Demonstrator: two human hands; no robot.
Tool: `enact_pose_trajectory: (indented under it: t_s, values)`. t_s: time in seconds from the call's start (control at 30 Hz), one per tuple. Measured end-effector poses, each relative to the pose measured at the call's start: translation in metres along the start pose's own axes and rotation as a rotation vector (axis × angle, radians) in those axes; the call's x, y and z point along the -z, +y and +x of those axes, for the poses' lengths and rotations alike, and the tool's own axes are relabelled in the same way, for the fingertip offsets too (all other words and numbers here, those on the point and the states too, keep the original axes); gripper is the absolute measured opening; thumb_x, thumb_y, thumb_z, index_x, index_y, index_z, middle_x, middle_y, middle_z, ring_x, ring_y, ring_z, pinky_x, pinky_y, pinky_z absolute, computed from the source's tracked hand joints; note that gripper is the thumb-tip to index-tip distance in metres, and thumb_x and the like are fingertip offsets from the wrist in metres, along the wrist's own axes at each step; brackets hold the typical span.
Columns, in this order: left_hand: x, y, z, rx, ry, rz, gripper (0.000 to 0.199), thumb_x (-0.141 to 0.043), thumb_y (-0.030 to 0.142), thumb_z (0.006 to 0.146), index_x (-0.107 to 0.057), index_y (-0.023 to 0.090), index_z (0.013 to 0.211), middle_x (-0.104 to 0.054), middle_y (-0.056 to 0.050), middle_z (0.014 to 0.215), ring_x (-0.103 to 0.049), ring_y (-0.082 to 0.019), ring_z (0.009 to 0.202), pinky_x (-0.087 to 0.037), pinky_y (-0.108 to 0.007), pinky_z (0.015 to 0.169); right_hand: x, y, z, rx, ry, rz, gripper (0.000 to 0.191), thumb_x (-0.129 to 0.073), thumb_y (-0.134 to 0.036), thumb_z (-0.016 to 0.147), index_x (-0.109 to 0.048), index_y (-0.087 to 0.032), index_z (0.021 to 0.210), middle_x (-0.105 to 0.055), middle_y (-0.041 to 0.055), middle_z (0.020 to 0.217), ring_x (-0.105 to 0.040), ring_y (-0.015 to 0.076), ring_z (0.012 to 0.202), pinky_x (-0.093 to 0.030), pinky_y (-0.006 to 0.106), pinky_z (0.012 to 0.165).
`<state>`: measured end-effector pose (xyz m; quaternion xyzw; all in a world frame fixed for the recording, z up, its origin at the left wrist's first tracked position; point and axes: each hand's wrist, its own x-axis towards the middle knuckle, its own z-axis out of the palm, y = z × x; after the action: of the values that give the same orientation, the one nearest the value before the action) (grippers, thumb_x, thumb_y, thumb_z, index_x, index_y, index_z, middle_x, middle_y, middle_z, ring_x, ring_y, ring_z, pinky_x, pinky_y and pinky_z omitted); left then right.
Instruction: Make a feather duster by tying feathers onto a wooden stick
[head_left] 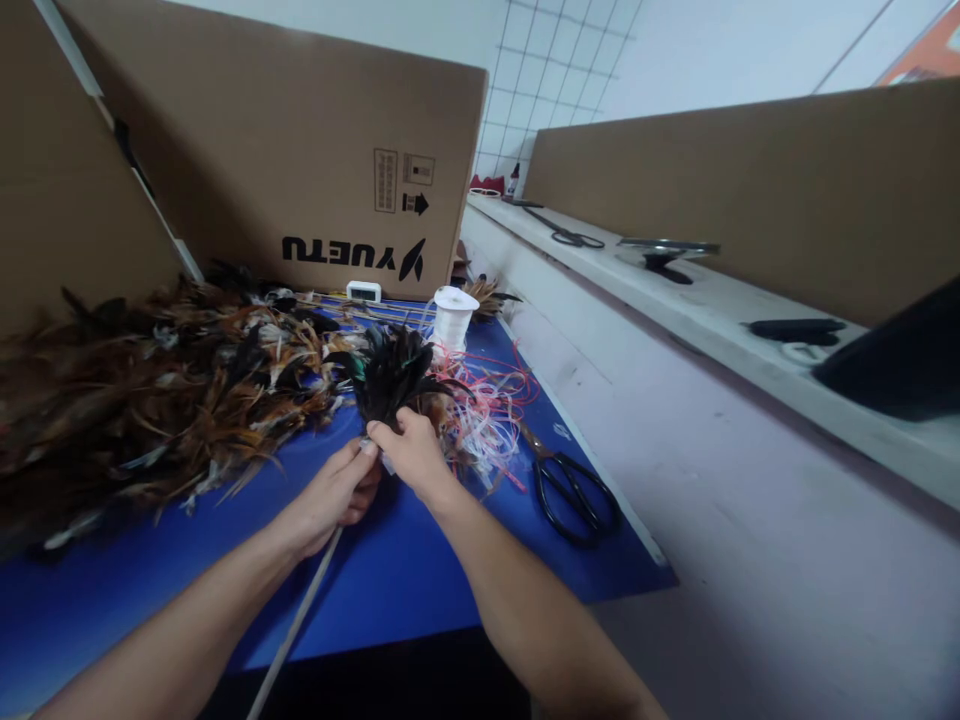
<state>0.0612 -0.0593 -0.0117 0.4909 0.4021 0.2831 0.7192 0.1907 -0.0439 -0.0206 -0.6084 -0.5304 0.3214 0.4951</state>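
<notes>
A bunch of dark feathers (394, 365) with a green sheen spreads from the far end of a thin pale stick (298, 622). My left hand (337, 495) is closed around the stick just below the feathers. Pressed against the base of the bunch, my right hand (415, 452) pinches the feathers with thumb and forefinger. A bit of whitish material shows between the two hands; I cannot make out what it is. Right of my right hand lies a tangle of pink and white strips (491, 415), with black-handled scissors (574, 492) beside it.
A big pile of brown feathers (150, 400) covers the left of the blue table (420, 590). Behind stand a white spool (453, 318), a small white device (364, 291) and a large cardboard box (300, 150). A ledge (600, 255) with more scissors (574, 238) runs along the right.
</notes>
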Motion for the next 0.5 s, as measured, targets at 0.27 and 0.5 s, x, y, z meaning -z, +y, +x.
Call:
enact_pose_trajectory:
  t_s: [0.27,0.5]
  values:
    - [0.0012,0.0043,0.0022,0.015,0.064,-0.055,0.036,-0.050,0.052,0.084,-0.042,0.018,0.074,-0.031,0.007,0.060,-0.019,-0.001,0.040,-0.007,-0.011,0.035,0.0027,-0.0039,0.0030,-0.138,-0.149,0.342,0.014,-0.052,-0.024,0.068,-0.044,-0.019,0.058,-0.043,-0.0079,0.042,-0.039,0.0073,0.038,-0.028,0.020,0.039]
    - [0.0013,0.0042,0.0021,-0.001,0.091,-0.075,0.035,-0.053,0.050,0.082,-0.043,0.018,0.075,-0.033,0.007,0.059,-0.020,-0.001,0.039,-0.008,-0.011,0.034,0.0046,-0.0082,0.0012,-0.146,-0.165,0.455,0.012,-0.059,-0.021,0.065,-0.047,-0.018,0.066,-0.047,-0.0085,0.045,-0.040,0.0061,0.038,-0.031,0.019,0.039]
